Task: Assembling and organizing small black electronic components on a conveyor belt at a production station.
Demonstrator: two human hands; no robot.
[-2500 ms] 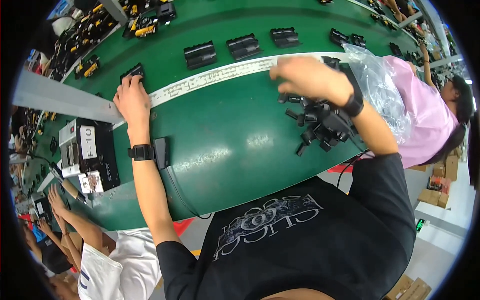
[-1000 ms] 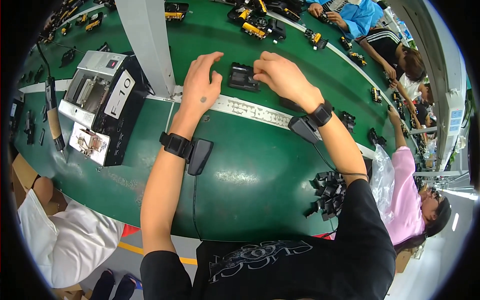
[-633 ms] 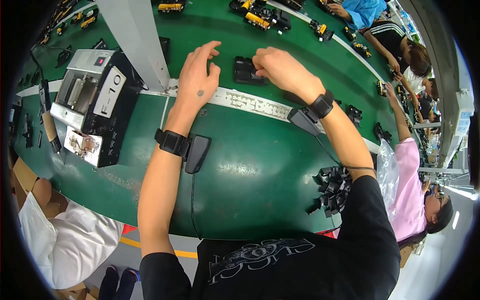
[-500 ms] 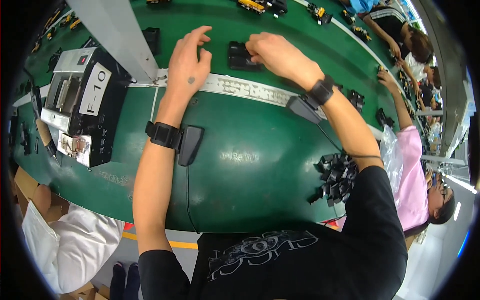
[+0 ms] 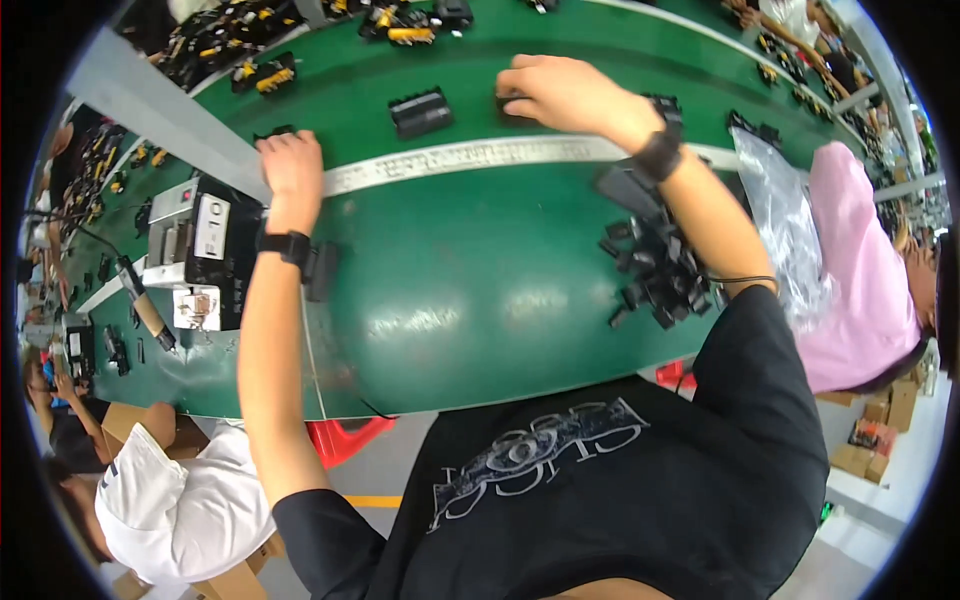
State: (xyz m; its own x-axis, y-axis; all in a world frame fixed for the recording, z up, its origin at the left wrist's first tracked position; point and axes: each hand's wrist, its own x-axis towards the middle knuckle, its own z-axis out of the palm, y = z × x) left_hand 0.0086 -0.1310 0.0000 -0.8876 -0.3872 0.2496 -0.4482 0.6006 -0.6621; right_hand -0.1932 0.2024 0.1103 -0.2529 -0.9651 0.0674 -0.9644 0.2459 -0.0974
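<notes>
My left hand is at the far left, by the foot of the grey post. Its fingers curl down on a black plastic part, which shows only as a dark edge past the fingertips. My right hand is over the green far strip of the bench, its fingers closed on another dark part, mostly covered by the hand. Between my hands a ribbed black block lies by itself, touched by neither. Each wrist wears a black strap with a small black box.
A heap of small black pieces lies near my right forearm. At left stand the grey post, a black machine and a tan-handled iron. A pale rail crosses the bench. People sit on both sides; a clear bag hangs at right.
My left hand has gone left, from open in mid-air to the dark part by the post. My right hand has come away from the black block, to its right. The view has turned.
</notes>
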